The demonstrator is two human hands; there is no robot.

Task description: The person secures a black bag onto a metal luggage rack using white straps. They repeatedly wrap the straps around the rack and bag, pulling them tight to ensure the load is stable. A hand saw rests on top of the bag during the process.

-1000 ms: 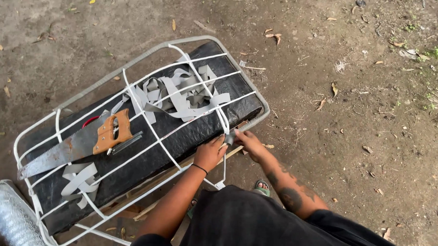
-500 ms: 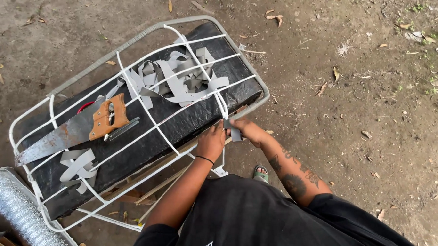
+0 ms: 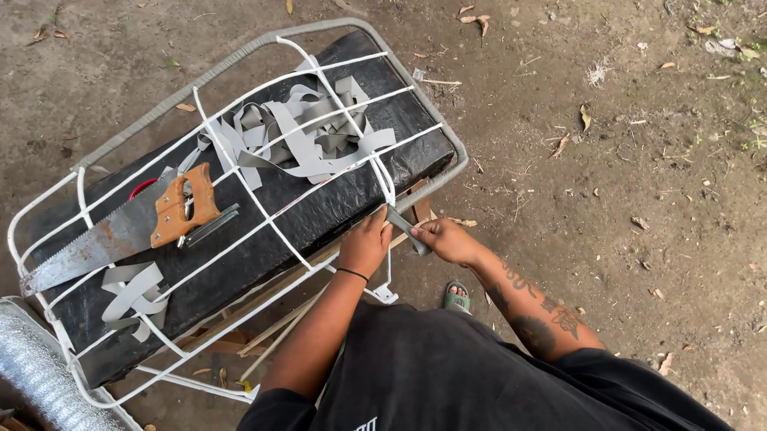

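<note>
A dirt ground [image 3: 638, 190] with dry leaves fills the view, bare and open on the right and top. On it rests a white wire frame [image 3: 250, 54], rounded at its far corner, with a black cushion [image 3: 315, 214] lying inside it under crossing white cords [image 3: 229, 161]. The frame's left end runs close to a silver duct [image 3: 32, 372], which the lower left edge cuts off.

On the cushion a rusty saw [image 3: 104, 242] with a wooden handle lies flat near the left, beside a loose loop of grey strap [image 3: 135, 288]. A bigger tangle of grey strips [image 3: 304, 137] sits toward the far end.

At the frame's near edge the left hand [image 3: 367, 241] closes on the rim where the cords meet. The right hand [image 3: 448, 239], just beside it, pinches a short grey strip [image 3: 405, 227] that slants up toward the frame. How this strip joins the cords is hard to tell. Wooden slats [image 3: 277, 325] show under the frame, mostly hidden. A green sandal [image 3: 457, 296] peeks out below the right wrist.
</note>
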